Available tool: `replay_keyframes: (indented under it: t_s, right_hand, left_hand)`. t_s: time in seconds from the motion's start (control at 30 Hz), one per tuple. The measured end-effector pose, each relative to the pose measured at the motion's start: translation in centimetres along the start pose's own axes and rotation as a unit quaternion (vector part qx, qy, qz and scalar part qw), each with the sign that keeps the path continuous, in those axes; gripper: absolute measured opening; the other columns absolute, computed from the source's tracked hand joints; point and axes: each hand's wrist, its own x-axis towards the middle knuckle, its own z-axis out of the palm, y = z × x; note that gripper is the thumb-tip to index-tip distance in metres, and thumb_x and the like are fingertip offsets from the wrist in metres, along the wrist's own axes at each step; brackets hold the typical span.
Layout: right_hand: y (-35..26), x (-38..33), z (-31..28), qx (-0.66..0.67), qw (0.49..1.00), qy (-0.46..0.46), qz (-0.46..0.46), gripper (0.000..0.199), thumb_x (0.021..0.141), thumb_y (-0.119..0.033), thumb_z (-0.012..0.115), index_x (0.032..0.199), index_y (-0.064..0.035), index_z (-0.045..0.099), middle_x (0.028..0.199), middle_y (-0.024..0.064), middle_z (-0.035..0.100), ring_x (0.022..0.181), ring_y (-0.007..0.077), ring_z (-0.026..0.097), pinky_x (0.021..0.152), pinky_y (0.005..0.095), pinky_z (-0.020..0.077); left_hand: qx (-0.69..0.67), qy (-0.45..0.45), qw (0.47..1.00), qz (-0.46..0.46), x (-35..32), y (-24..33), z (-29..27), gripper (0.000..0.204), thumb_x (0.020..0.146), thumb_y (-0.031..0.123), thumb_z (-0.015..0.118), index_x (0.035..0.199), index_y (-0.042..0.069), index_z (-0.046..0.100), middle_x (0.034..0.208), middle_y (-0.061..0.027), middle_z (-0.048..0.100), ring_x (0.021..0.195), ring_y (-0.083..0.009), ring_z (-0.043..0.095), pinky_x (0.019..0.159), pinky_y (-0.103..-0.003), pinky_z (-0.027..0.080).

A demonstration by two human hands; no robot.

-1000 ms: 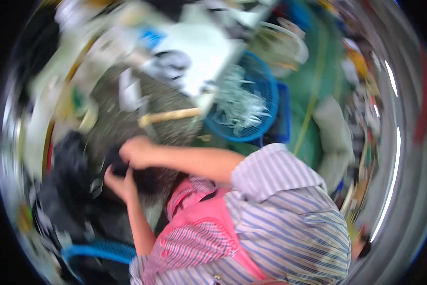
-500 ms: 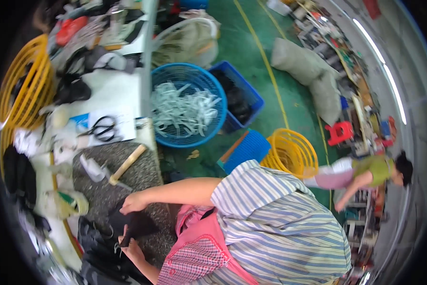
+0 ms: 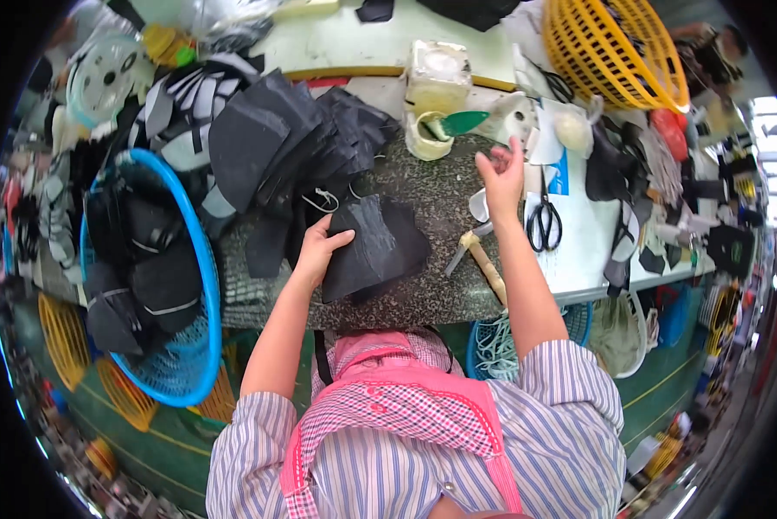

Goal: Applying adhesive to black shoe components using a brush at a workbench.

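Note:
My left hand (image 3: pixel 316 251) pinches the left edge of a flat black material piece (image 3: pixel 399 242), thumb on top. A greyish smeared streak runs across that piece, which lies over the front of a speckled stone slab (image 3: pixel 319 310). My right hand (image 3: pixel 502 180) is raised over the slab's right side with its fingers apart and holds nothing. Close to its fingertips stands a small cream-coloured pot (image 3: pixel 423 145), crusted on the outside, with a green-handled tool (image 3: pixel 466 123) leaning in it. A wooden-handled hammer (image 3: pixel 487 266) lies below my right hand.
Black cut pieces (image 3: pixel 254 143) are heaped at the slab's back left. A blue basket (image 3: pixel 205 259) of black items stands at the left. Black scissors (image 3: pixel 544 223) lie on the white table at the right. A yellow basket (image 3: pixel 617 60) sits at the back right.
The view has swung from the right side of the room to face the bench. My right hand has left the black piece and is now near the pot; my left hand is still on the piece.

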Motion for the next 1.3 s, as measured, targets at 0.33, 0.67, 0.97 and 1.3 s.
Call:
replay_keyframes:
  t_s: [0.33, 0.67, 0.97, 1.3]
  right_hand:
    - [-1.8, 6.1, 2.4, -0.091, 0.966, -0.112, -0.214, 0.011, 0.071, -0.012, 0.062, 0.079, -0.0064, 0.062, 0.069, 0.0088, 0.058, 0.063, 0.0251, 0.052, 0.059, 0.0318, 0.041]
    - [0.9, 7.6, -3.7, -0.106, 0.977, -0.187, -0.014, 0.009, 0.077, -0.011, 0.059, 0.076, -0.0022, 0.058, 0.065, 0.0007, 0.057, 0.05, 0.0056, 0.047, 0.045, 0.0188, 0.0363]
    - [-2.2, -1.0, 0.6, 0.099, 0.911, -0.39, 0.09, 0.009, 0.081, -0.009, 0.052, 0.083, -0.0015, 0.056, 0.078, 0.0038, 0.058, 0.064, 0.0083, 0.053, 0.057, 0.0205, 0.0432]
    - [-0.7, -3.7, 4.8, -0.127, 0.906, -0.394, -0.088, 0.007, 0.074, -0.009, 0.058, 0.079, -0.0048, 0.058, 0.063, 0.0084, 0.057, 0.054, 0.0128, 0.053, 0.055, 0.0251, 0.0413]
  left_hand:
    - [-0.095, 0.109, 0.989, 0.007, -1.7, -1.6, 2.5, 0.024, 0.073, 0.004, 0.058, 0.097, 0.0, 0.054, 0.085, -0.0032, 0.059, 0.073, -0.0101, 0.055, 0.067, -0.024, 0.045]
    - [-0.034, 0.094, 0.994, 0.043, 0.0, -2.8, 2.6, 0.027, 0.074, 0.007, 0.058, 0.099, 0.0, 0.052, 0.086, -0.0031, 0.058, 0.075, -0.0094, 0.053, 0.069, -0.024, 0.043]
    - [0.112, 0.114, 0.985, 0.058, 1.5, -3.3, 1.9, 0.021, 0.073, 0.008, 0.057, 0.093, 0.0, 0.055, 0.081, -0.0043, 0.06, 0.073, -0.0094, 0.053, 0.067, -0.024, 0.042]
    - [0.258, 0.138, 0.955, 0.056, 1.7, -4.1, 2.3, 0.027, 0.072, 0.018, 0.058, 0.092, 0.0, 0.053, 0.085, -0.0161, 0.059, 0.079, -0.0285, 0.057, 0.069, -0.033, 0.042]
